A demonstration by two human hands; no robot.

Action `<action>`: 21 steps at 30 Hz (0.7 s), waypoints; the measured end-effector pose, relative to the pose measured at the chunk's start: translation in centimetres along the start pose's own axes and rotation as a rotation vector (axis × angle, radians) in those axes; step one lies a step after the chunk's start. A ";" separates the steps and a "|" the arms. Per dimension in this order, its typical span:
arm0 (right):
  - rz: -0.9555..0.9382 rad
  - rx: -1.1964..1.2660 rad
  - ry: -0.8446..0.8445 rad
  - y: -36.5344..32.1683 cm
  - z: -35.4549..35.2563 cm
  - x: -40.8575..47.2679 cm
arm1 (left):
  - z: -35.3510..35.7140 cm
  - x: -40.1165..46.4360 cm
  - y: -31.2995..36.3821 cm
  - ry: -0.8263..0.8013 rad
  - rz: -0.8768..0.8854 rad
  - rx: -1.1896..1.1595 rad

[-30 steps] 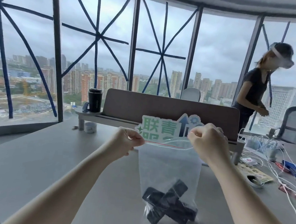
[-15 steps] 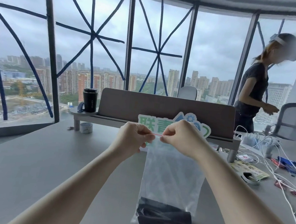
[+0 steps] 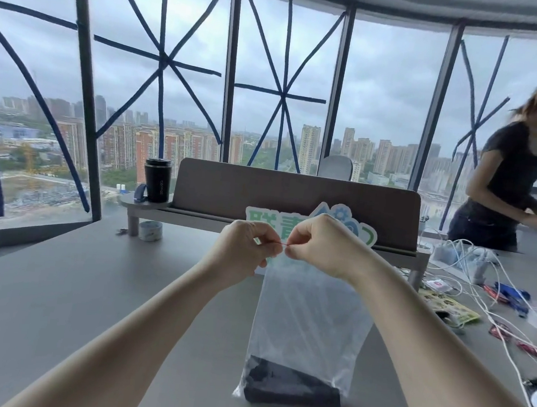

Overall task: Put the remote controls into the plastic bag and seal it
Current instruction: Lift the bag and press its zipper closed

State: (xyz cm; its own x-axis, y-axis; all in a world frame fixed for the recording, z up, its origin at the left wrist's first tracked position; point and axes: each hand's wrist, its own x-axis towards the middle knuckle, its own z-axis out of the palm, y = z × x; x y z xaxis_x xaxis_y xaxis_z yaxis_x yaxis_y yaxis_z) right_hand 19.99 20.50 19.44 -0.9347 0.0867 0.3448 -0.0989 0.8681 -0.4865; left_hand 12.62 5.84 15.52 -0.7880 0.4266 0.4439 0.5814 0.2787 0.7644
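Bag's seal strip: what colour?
Red, a thin line on the plastic bag between both hands' fingertips; head view.

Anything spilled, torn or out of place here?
Nothing stands out. The bag hangs intact from both hands, left hand and right hand pinching its top, remotes at the bottom. Cables sprawl on the right.

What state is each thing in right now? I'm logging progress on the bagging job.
plastic bag: upright, top pinched by both hands
remote controls: inside, at the bottom
left hand: pinching the red strip
right hand: pinching it too
black tumbler: upright, lidded
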 end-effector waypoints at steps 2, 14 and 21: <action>0.020 0.027 -0.020 0.0 -0.1 0.0 | 0.0 -0.1 0.0 0.001 0.000 -0.008; -0.050 -0.144 0.042 -0.2 0.8 0.0 | 0.0 0.0 -0.2 -0.001 -0.013 -0.062; -0.116 -0.347 0.173 0.0 2.1 -0.8 | 0.4 -0.2 -0.8 0.189 0.007 0.051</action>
State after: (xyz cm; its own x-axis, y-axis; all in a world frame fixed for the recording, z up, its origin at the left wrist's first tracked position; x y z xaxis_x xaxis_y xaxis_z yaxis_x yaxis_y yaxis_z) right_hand 20.00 19.44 17.50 -0.8497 0.0340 0.5261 -0.0512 0.9879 -0.1465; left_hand 12.46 5.89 14.63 -0.8053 0.2603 0.5327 0.5925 0.3218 0.7385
